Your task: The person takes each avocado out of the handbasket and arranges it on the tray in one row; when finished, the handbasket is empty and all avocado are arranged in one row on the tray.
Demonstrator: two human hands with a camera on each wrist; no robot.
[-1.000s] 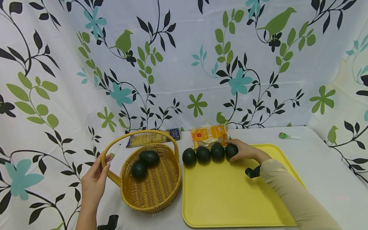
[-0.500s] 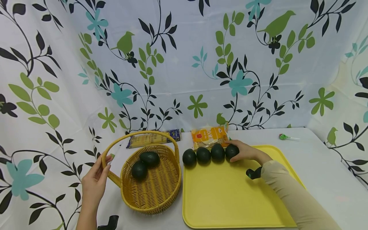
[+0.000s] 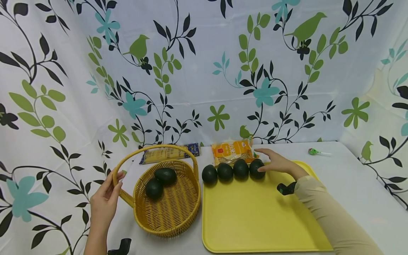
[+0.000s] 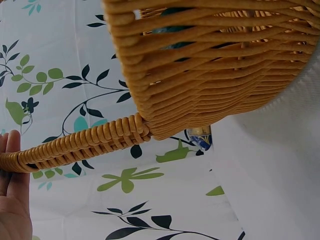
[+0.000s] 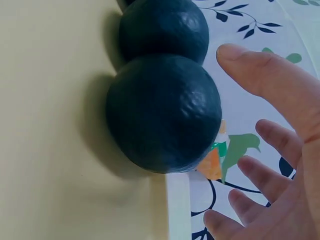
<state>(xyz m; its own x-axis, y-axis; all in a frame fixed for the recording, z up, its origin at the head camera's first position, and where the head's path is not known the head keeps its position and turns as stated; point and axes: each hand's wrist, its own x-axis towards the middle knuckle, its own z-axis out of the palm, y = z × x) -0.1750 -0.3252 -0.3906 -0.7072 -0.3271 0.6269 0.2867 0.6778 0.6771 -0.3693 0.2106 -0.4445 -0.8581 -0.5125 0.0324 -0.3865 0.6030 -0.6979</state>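
My left hand grips the arched handle of a yellow wicker basket; the left wrist view shows its fingers round the woven handle. Two dark green avocados lie inside the basket, towards its back left. Along the far edge of a yellow tray stands a row of several avocados. My right hand is beside the rightmost avocado, its fingers spread. In the right wrist view a gap shows between the thumb and that avocado.
Behind the basket lies a pack of pasta in a blue-ended wrapper. An orange packet lies just behind the row. A lollipop lies at the table's back right. A patterned cloth hangs behind the table.
My right hand has let go of the rightmost avocado and moved slightly right, its fingers spreading. The avocado stays in the row. My left hand keeps holding the basket handle.
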